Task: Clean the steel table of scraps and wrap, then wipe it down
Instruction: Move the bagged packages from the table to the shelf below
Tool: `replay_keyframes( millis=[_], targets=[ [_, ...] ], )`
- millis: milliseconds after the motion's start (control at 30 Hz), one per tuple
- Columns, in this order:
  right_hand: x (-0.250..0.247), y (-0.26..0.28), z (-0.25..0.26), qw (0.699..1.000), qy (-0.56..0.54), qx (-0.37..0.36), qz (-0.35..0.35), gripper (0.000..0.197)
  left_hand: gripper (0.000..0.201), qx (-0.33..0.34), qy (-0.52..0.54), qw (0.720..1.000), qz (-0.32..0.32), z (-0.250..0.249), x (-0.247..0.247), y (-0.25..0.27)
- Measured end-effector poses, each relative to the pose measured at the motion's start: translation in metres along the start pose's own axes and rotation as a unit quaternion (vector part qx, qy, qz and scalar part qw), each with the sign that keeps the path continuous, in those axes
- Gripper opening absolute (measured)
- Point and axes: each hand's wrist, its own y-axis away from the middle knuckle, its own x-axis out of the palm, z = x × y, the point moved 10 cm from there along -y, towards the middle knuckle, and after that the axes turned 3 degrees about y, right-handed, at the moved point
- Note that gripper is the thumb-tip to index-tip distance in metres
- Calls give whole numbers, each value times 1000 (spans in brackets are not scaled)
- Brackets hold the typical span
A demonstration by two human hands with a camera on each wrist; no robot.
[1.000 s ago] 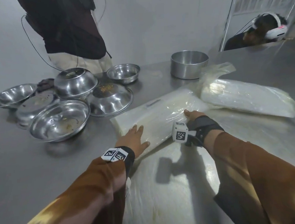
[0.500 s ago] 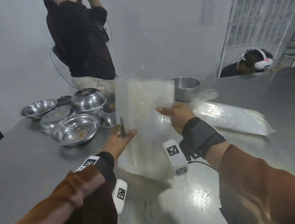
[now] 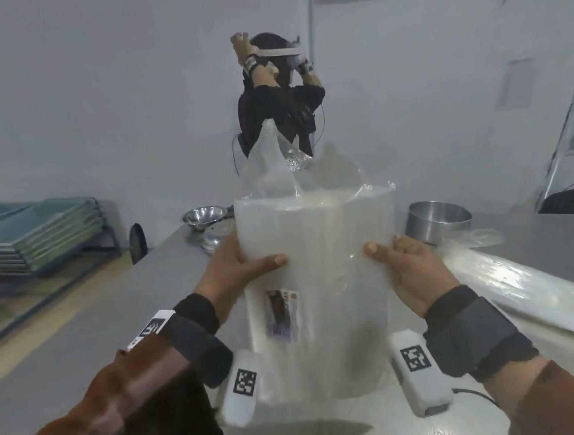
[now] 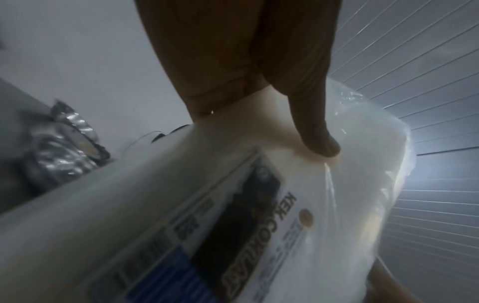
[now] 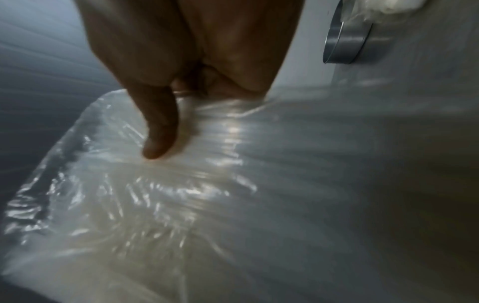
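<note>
A large clear plastic pack [image 3: 319, 249] of white sheets, with a printed label [image 3: 283, 312], stands upright above the steel table [image 3: 82, 339]. My left hand [image 3: 238, 269] grips its left edge, thumb across the front; the left wrist view shows that thumb [image 4: 318, 141] pressed on the pack [image 4: 233, 205] above the label. My right hand [image 3: 406, 266] grips the right edge, thumb in front; the right wrist view shows its thumb [image 5: 160, 133] on the crinkled plastic [image 5: 207, 194]. A second flat plastic pack [image 3: 524, 288] lies on the table to the right.
Steel bowls [image 3: 205, 217] sit behind the pack at left, and a round steel tin [image 3: 437, 221] at right. A person in dark clothes [image 3: 280, 111] stands beyond the table. Stacked trays [image 3: 36, 230] rest on a low rack at far left.
Both hands lifted the pack from flat on the table to upright and raised it higher. The head view tilted up, so the room beyond shows.
</note>
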Motion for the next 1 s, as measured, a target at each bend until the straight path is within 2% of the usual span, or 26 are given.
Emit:
replay_keyframes(
  millis=[67, 100, 167, 200, 267, 367, 433, 533, 567, 667, 767, 867, 933, 1000],
  targets=[
    [12, 21, -19, 998, 40, 27, 35, 62, 55, -27, 7, 1000, -8, 17, 0, 28],
    [17, 29, -30, 995, 74, 42, 46, 64, 62, -43, 8, 999, -22, 28, -1, 42],
    [20, 38, -45, 990, 121, 60, 33, 46, 72, -67, 10, 996, -56, 45, -3, 59],
    [19, 39, -46, 991, 120, 58, 10, 36, 61, -68, 8, 995, -73, 48, -5, 62],
    [15, 38, -41, 991, 122, 50, -29, 31, 35, -57, 0, 993, -99, 37, -7, 64],
    [20, 38, -25, 992, 115, 40, -39, 27, 26, -17, 2, 993, -117, 6, -13, 63],
    [28, 42, -20, 994, 99, 41, -16, 27, 29, 2, 8, 994, -111, -4, -16, 66],
    [38, 52, -34, 985, 160, 67, 14, 38, 56, -2, 3, 996, -91, 6, -8, 73],
    [38, 54, -40, 982, 177, 73, 1, 37, 59, -4, -5, 996, -90, 9, -4, 74],
    [29, 56, -42, 983, 158, 65, -69, 32, 38, 10, 5, 992, -123, 5, -3, 67],
    [20, 51, -29, 986, 122, 41, -104, 35, 30, 13, 48, 989, -142, -3, -17, 59],
    [24, 46, -24, 989, 112, 33, -95, 43, 28, 5, 72, 989, -131, -5, -20, 56],
    [23, 49, -30, 985, 138, 32, -102, 25, 28, -7, 74, 991, -112, 3, -16, 57],
    [14, 55, -34, 976, 170, 27, -136, 17, 44, -14, 80, 993, -89, 11, -12, 59]
  ],
)
